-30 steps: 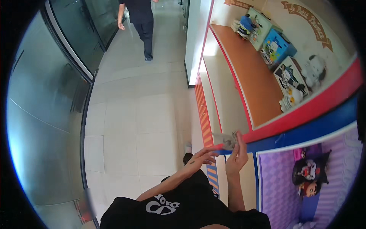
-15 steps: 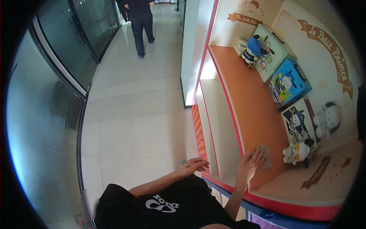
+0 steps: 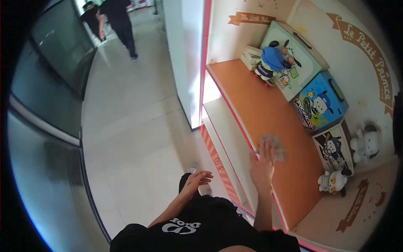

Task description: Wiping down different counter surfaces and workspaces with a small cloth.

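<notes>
You lean in beside an orange shelf (image 3: 252, 103), your right hand (image 3: 263, 166) palm down near its front edge, fingers stretched out together over a greyish cloth (image 3: 278, 147) on the shelf. That hand is flat rather than curled; blur softens the cloth's outline. Left of the shelf and apart from it, your left hand (image 3: 197, 179) is half open, fingers loosely bent, nothing visible in its grasp. Along the back of the shelf stand a pale green box (image 3: 308, 52), a blue box (image 3: 322, 101) and a white picture panel (image 3: 333, 148). A figure in a blue cap (image 3: 270, 61) stands toward the shelf's far end; a small white-and-yellow figure (image 3: 333, 181) sits toward its near end. Beyond the shelf, to the left, a person in dark clothes (image 3: 119, 23) is near a second person (image 3: 90, 17), who is stooping.
</notes>
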{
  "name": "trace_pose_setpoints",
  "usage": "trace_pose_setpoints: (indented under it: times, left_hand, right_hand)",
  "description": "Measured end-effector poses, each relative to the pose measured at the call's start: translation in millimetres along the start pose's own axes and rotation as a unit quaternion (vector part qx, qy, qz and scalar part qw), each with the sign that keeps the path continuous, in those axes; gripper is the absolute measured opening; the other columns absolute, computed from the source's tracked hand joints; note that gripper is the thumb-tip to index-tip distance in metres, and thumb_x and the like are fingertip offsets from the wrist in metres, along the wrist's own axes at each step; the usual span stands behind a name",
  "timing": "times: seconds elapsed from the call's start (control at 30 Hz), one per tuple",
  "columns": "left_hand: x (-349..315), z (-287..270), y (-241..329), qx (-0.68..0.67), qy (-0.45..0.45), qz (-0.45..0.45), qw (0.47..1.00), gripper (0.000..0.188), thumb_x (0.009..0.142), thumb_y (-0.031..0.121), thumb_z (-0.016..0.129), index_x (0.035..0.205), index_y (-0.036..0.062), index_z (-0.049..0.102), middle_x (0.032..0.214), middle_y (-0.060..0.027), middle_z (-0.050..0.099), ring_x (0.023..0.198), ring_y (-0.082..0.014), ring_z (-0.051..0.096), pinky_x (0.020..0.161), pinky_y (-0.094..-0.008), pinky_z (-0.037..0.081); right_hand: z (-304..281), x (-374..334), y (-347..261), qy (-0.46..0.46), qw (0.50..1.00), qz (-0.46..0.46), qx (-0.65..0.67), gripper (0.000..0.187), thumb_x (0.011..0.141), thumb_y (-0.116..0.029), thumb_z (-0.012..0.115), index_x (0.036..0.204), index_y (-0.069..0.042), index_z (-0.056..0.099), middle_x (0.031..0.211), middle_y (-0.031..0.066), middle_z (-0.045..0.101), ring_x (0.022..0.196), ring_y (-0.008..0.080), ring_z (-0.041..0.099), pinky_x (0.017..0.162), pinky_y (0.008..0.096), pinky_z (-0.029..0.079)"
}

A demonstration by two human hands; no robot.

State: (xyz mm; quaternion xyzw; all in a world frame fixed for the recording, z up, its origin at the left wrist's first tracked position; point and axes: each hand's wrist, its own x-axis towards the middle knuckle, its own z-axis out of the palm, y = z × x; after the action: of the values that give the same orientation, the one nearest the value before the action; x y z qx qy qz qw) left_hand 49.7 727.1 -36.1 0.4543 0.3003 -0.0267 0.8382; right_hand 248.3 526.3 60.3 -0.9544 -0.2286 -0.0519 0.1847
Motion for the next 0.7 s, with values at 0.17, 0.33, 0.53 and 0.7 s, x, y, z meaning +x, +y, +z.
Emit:
trace_pose_setpoints:
  times: [0.17, 0.33, 0.53, 0.7]
  left_hand:
    - [61, -47, 78, 0.07, -0.043, 0.031, 0.996, 0.034, 0.115, 0.022, 0.056, 0.131, -0.0015, 0.075, 0.124, -0.0133, 0.079, 0.107, -0.0211, 0.073, 0.101, -0.034, 0.057]
    - [150, -48, 173, 0.176, -0.084, 0.106, 0.975, 0.037, 0.115, 0.026, 0.055, 0.13, -0.0019, 0.075, 0.123, -0.0126, 0.079, 0.106, -0.0204, 0.072, 0.1, -0.0335, 0.056]
    - [206, 13, 264, 0.194, -0.152, 0.325, 0.913, 0.03, 0.115, 0.019, 0.055, 0.129, 0.0008, 0.074, 0.118, -0.0109, 0.078, 0.104, -0.0204, 0.07, 0.099, -0.0331, 0.054]
    - [233, 33, 308, 0.195, -0.093, 0.416, 0.883, 0.024, 0.115, 0.015, 0.058, 0.129, 0.0013, 0.073, 0.116, -0.0107, 0.077, 0.107, -0.0204, 0.07, 0.101, -0.0334, 0.054]
  right_hand:
    - [65, 119, -76, 0.104, 0.993, -0.063, 0.007, 0.069, 0.113, -0.043, 0.061, 0.162, 0.004, 0.052, 0.17, 0.0235, 0.052, 0.163, 0.0478, 0.039, 0.134, 0.0539, 0.033]
    - [133, 300, -116, 0.018, 0.994, -0.096, 0.054, 0.067, 0.113, -0.036, 0.054, 0.167, 0.003, 0.044, 0.175, 0.0221, 0.044, 0.162, 0.0463, 0.035, 0.134, 0.0562, 0.03]
    - [162, 363, -141, 0.032, 0.992, -0.126, 0.01, 0.064, 0.113, -0.034, 0.051, 0.168, -0.002, 0.045, 0.178, 0.0156, 0.044, 0.166, 0.0429, 0.032, 0.136, 0.0556, 0.026]
    - [110, 262, -117, 0.067, 0.988, -0.11, 0.082, 0.054, 0.112, -0.031, 0.058, 0.163, -0.012, 0.056, 0.17, 0.0055, 0.056, 0.162, 0.035, 0.045, 0.13, 0.0459, 0.04]
